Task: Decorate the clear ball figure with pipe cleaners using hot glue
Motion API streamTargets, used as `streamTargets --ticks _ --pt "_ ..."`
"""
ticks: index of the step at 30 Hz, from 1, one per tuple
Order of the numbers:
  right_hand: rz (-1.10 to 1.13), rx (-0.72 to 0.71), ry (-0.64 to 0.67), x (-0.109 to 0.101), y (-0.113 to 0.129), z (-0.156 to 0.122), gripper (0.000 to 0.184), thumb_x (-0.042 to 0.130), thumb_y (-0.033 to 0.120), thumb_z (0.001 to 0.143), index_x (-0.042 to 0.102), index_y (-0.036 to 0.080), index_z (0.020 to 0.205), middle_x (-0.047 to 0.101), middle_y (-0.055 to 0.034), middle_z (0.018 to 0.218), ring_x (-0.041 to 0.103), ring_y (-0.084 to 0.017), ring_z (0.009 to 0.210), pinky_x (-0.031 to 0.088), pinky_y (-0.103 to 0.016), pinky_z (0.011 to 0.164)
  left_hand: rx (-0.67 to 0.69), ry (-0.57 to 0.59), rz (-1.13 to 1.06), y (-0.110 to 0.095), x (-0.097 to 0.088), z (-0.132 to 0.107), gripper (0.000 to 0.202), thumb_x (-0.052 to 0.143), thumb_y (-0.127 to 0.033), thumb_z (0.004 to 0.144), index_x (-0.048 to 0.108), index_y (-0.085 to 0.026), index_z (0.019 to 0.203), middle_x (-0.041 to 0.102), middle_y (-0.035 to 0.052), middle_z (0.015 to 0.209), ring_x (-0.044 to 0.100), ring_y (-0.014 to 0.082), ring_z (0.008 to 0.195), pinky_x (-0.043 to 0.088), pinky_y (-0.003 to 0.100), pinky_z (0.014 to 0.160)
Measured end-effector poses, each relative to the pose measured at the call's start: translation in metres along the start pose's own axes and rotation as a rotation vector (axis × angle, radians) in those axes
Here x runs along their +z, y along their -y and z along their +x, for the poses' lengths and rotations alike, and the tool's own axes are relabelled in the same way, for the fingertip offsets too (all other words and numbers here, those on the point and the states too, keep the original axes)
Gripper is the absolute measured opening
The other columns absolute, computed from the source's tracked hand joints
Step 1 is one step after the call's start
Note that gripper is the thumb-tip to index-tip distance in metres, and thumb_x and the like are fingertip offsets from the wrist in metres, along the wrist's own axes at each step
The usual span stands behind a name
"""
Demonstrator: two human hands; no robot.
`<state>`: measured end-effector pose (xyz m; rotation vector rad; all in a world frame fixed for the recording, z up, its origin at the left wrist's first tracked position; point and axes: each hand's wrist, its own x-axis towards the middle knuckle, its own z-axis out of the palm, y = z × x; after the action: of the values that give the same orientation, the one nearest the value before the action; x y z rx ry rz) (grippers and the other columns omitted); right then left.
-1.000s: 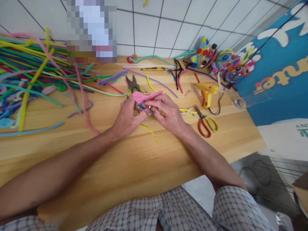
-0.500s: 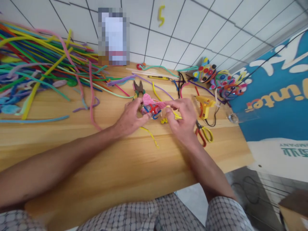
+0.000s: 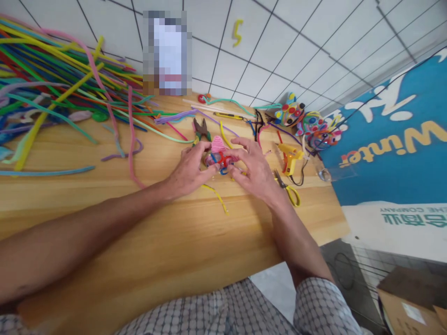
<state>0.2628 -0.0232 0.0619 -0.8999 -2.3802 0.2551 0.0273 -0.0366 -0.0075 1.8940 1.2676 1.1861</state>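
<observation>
Centrally, above a wooden table (image 3: 167, 246), a small craft piece (image 3: 223, 160) in red and blue with a pink fuzzy top is held between the thumb and fingers of the left hand (image 3: 191, 171). Its other side is met by the right hand (image 3: 254, 173), fingers curved and spread; whether anything is gripped there cannot be told. Pliers (image 3: 200, 128) are seen just beyond, a yellow strip (image 3: 218, 197) nearer, and a glue gun (image 3: 291, 159) and scissors (image 3: 289, 191) to the right.
</observation>
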Motion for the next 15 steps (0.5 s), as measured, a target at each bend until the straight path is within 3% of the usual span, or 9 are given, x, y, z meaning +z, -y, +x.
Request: streamTargets --ticks 5,15 --pt "-0.004 -0.007 0.037 0.0038 -0.0043 0.0043 0.027 0.069 0.03 0.107 0.073 0.031 0.134 0.067 -0.0142 0.152 0.064 -0.034 0.146 0.057 -0.063 0.121 0.024 -0.025 -0.036 -0.0028 0.0001 0.0024 0.039 0.078 -0.034 0.093 0.062 -0.03 0.128 0.08 0.0063 0.115 0.075 0.0324 0.11 0.055 0.058 0.111" --pt "0.051 0.012 -0.028 0.0095 -0.0033 0.0008 0.027 0.071 0.034 0.107 0.074 0.03 0.134 0.069 -0.0146 0.148 0.068 -0.033 0.141 0.063 -0.06 0.114 0.04 -0.025 -0.008 -0.0073 -0.0006 -0.0007 0.046 0.078 -0.028 0.089 0.061 -0.031 0.132 0.08 0.0068 0.12 0.076 0.0336 0.114 0.056 0.061 0.113"
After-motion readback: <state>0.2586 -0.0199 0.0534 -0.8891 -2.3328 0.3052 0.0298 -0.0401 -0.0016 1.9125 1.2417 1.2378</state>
